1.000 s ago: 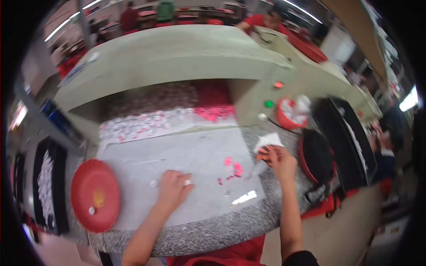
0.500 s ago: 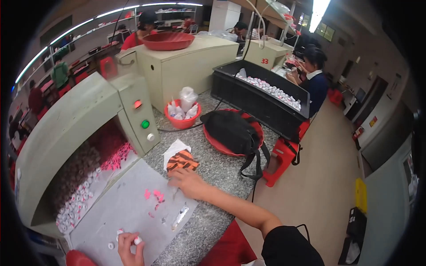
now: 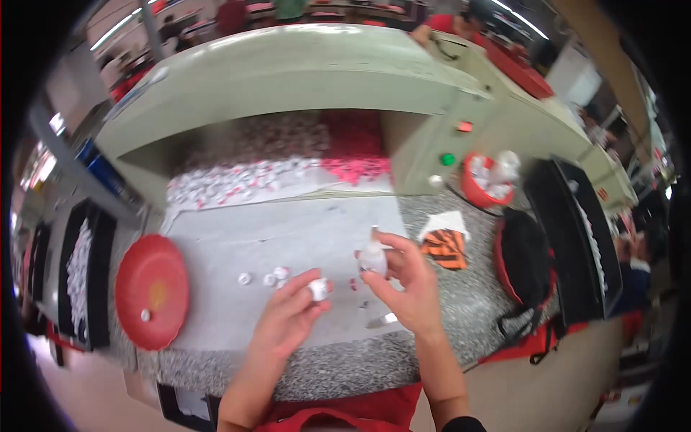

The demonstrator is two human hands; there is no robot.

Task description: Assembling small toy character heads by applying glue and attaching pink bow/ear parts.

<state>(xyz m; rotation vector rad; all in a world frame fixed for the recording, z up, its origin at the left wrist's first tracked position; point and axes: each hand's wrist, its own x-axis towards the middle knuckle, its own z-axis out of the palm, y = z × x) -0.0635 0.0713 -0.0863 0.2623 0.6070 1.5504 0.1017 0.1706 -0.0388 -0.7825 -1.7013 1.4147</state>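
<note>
My left hand [image 3: 284, 317] pinches a small round white piece [image 3: 319, 289] between thumb and fingertips, above the grey-white paper sheet [image 3: 216, 313]. Facing it, my right hand [image 3: 412, 284] is closed round a small translucent squeeze bottle [image 3: 373, 261], its thin nozzle pointing up. The bottle and the white piece are apart. Several like white pieces [image 3: 276, 276] lie on the sheet beyond my left hand, with another white piece [image 3: 245, 278] farther left. Below the bottle are tiny pink bits [image 3: 353, 284] and a shiny flat strip [image 3: 381, 320].
A pale green booth [image 3: 288, 79] holds heaps of white pieces [image 3: 245, 180] and pink pieces [image 3: 356, 169]. A red dish [image 3: 133, 288] stands left. To the right are an orange-and-black cloth [image 3: 445, 248], a red tub of bottles [image 3: 471, 189], a black bag [image 3: 527, 255] and a black crate [image 3: 568, 237].
The view has swung left toward the booth. My right hand has come from beside the striped cloth to over the sheet, now with the bottle. My left hand still holds a white piece.
</note>
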